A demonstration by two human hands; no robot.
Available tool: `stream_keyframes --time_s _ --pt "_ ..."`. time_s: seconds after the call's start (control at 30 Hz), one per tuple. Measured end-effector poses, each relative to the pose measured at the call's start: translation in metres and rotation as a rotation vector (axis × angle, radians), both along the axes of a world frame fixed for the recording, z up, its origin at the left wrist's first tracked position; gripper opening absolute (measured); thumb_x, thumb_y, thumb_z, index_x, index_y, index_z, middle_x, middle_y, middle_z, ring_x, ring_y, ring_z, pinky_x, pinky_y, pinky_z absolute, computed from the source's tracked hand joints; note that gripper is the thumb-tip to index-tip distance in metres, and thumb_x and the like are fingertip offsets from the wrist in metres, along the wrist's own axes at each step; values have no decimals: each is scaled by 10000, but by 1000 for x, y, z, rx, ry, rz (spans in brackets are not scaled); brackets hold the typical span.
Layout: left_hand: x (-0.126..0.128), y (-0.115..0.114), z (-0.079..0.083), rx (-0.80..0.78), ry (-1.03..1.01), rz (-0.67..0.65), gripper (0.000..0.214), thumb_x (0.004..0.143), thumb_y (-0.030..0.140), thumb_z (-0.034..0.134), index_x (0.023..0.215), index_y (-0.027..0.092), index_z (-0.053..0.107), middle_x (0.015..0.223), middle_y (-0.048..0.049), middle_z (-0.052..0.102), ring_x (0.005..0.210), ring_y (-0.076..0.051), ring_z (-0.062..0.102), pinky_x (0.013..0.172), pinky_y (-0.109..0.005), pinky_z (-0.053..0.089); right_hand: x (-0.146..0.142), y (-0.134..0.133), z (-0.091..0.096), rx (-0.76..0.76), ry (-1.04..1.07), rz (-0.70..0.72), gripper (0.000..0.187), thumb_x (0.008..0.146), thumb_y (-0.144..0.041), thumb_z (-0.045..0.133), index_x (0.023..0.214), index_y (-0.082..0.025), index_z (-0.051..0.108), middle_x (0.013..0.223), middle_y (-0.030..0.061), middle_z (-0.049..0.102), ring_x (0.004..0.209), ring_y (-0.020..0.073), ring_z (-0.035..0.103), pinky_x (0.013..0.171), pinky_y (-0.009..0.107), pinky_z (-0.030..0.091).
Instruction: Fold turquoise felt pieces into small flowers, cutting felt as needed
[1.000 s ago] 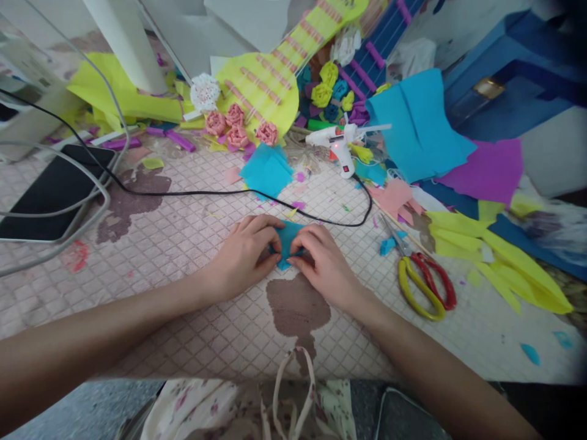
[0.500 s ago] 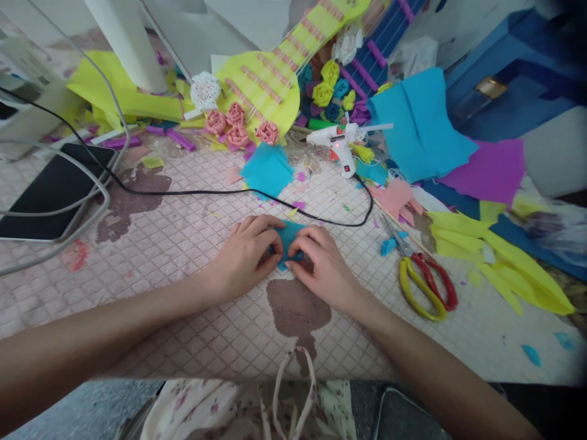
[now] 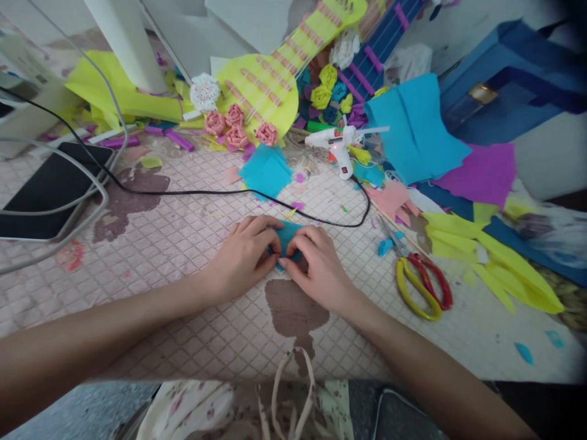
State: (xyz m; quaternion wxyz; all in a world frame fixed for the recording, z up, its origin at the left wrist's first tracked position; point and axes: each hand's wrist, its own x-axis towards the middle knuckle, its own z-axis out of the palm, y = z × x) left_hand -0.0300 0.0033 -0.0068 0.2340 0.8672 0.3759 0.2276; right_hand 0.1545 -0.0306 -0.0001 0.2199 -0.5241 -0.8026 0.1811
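A small piece of blue crepe paper (image 3: 288,234) lies between my hands, near the middle of the table. My left hand (image 3: 250,253) is closed on its left side, with thumb and fingers pinching its lower edge. From the right, my right hand (image 3: 317,260) grips the same piece, its thumb tip almost meeting the left thumb. The fingers hide most of the lower part of the paper. Just beyond my hands lies a stack of blue paper squares (image 3: 266,172). To the right are scissors (image 3: 417,278) with one yellow and one red handle.
A white glue gun (image 3: 337,143) with a lit red light stands behind; its black cable (image 3: 202,192) crosses the table. Yellow and blue paper guitars carry paper roses (image 3: 236,125). Yellow crepe scraps (image 3: 495,256) lie at right, a dark tablet (image 3: 52,189) at left.
My right thumb has shifted slightly left along the lower edge of the blue paper. Both hands keep hold of it; the view has turned a little.
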Motion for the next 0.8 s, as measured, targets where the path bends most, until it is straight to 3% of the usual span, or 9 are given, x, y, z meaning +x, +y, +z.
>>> stream_keyframes --time_s 0.17,0.47,0.63,0.8 --pt "0 0 1 -4 -26 -4 55 825 140 537 801 168 578 1170 -79 548 1086 -248 498 933 -433 414 -4 0 -3 9 -37 -34 131 772 -229 628 789 -196 502 902 52 503 922 231 480 785 382 411" --pt "-1 12 2 -21 -175 24 103 790 87 510 825 166 567 1000 -67 611 980 -206 560 883 -376 451 -3 0 -1 -8 -52 -28 156 763 -235 642 783 -201 492 906 48 505 927 231 479 791 378 408" --pt "1 11 -2 28 -96 47 246 739 230 677 933 158 543 1060 -94 568 1033 -255 515 906 -424 436 -3 0 -2 -3 -47 -28 150 758 -212 630 785 -206 482 902 46 510 932 233 485 788 376 407" --pt "2 11 -7 50 -83 86 194 758 161 630 924 173 531 1024 -75 572 1014 -244 517 900 -427 435 -2 0 -2 4 -39 -29 166 762 -234 639 786 -211 477 903 44 506 924 231 487 775 370 406"
